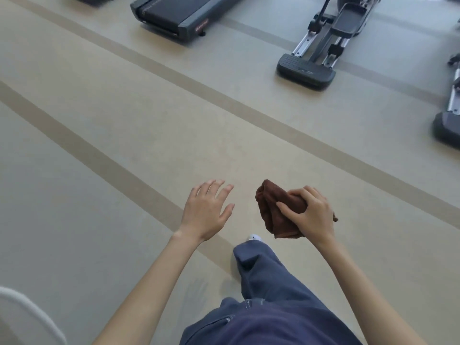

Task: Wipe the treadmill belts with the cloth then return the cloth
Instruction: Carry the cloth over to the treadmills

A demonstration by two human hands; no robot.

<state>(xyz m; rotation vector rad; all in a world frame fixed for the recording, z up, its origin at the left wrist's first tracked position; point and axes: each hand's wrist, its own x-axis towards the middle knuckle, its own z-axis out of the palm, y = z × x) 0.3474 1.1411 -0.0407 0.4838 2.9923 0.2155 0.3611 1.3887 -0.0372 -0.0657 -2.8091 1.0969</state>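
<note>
Right hand (314,215) grips the bunched brown cloth (276,210) at waist height; left hand (206,210) spread, holding nothing. Treadmill (184,14) sits well ahead across the beige floor (124,120).

Beige floor (174,135), tan stripes (99,156), grey elliptical (306,68).

The treadmill (171,13) at twelve o'clock is cut off by the top edge. Part of the cloth (272,210) is covered by the right hand (314,213).
</note>
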